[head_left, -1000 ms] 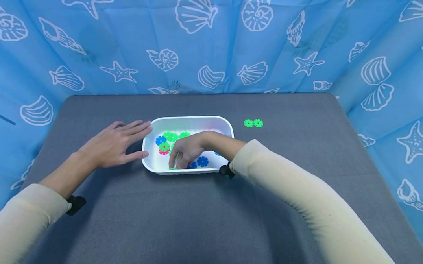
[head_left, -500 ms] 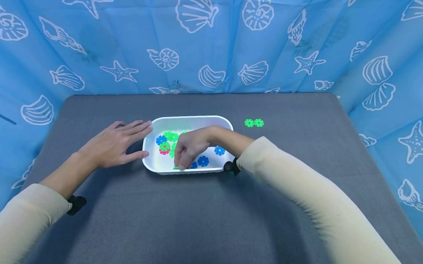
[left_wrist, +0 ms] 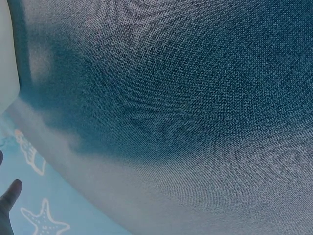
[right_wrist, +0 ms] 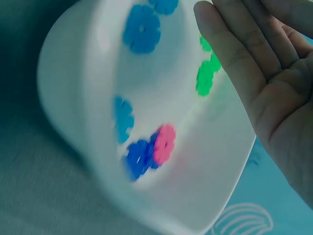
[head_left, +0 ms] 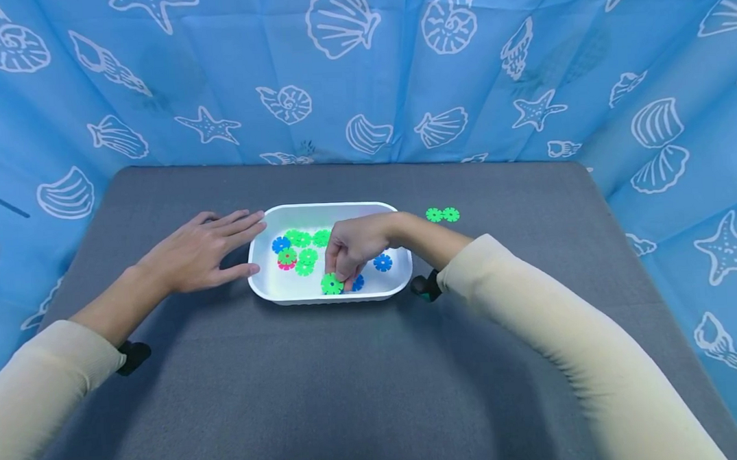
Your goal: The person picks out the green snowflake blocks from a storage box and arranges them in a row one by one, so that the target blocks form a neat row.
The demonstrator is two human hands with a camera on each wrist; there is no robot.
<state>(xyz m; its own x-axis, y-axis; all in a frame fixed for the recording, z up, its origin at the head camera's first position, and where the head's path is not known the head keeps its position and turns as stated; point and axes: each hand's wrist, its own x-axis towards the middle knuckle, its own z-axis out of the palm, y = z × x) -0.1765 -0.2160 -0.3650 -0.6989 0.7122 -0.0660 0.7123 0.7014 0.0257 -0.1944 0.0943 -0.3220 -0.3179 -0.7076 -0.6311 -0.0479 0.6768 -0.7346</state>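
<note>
In cream sleeves (head_left: 527, 316), reaching over a grey, fabric-textured tabletop (head_left: 326, 383) into a white tray (head_left: 278, 282).
Under the arms, soft shadows (head_left: 502, 402); by the tray's near wall, pinching a green disc (head_left: 330, 285) with the right hand (head_left: 364, 242); at the left rim, the left hand (head_left: 211, 249) outstretched, fingers straight, contact unclear. Beyond and beside, loose discs (head_left: 308, 256) in green, blue and pink on the tray floor; farther right on the tabletop, paired green discs (head_left: 451, 215); past the far edge, a blue curtain (head_left: 392, 64) with white shells and starfish.
</note>
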